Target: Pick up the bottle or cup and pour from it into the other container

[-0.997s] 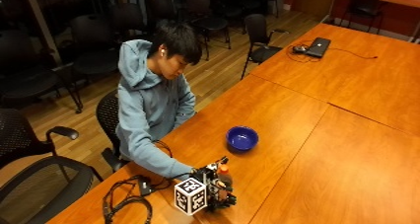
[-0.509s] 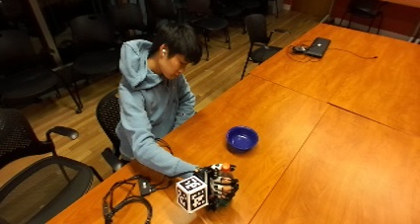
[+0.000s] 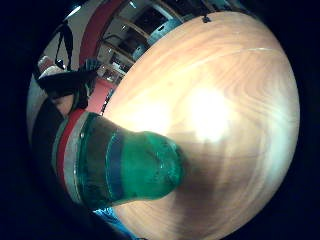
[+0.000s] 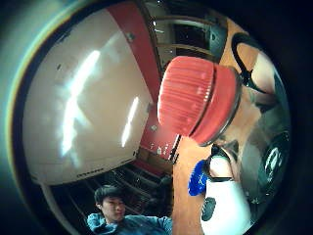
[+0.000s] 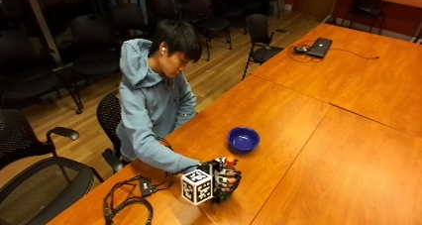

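1. The gloved right hand (image 5: 223, 179) is at the near edge of the wooden table (image 5: 342, 150), its fingers curled round a green bottle (image 3: 125, 167).
2. The bottle stands upright in that grip, and its orange cap (image 5: 230, 160) shows just above the fingers.
3. From the little-finger side of the palm, the green base of the bottle sits at the tabletop (image 3: 215, 110); whether it touches the wood cannot be told.
4. From the thumb side, the ribbed cap (image 4: 195, 100) fills much of the picture.
5. A blue bowl (image 5: 242, 139) stands on the table near the hand, apart from the bottle and further in.
6. The person in a grey-blue hoodie (image 5: 150, 111) sits on a black chair (image 5: 109, 117) at the table's side.
7. A laptop (image 5: 320, 46) lies well apart, towards the far end.
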A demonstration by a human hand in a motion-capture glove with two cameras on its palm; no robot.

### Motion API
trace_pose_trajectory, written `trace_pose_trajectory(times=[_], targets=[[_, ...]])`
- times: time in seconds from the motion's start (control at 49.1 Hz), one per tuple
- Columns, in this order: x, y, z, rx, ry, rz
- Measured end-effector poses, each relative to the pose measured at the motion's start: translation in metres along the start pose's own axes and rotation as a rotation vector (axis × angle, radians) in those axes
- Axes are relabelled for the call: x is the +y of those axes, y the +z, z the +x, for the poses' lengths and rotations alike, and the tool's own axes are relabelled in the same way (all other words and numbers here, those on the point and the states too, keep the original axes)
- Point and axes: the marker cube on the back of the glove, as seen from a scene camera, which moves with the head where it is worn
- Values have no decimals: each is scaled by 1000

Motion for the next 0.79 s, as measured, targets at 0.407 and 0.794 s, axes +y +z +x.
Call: trace_pose_trajectory(times=[0.407, 0.794], targets=[[20, 57, -75, 434, -197, -284], [38, 132, -163, 1093, -484, -630]])
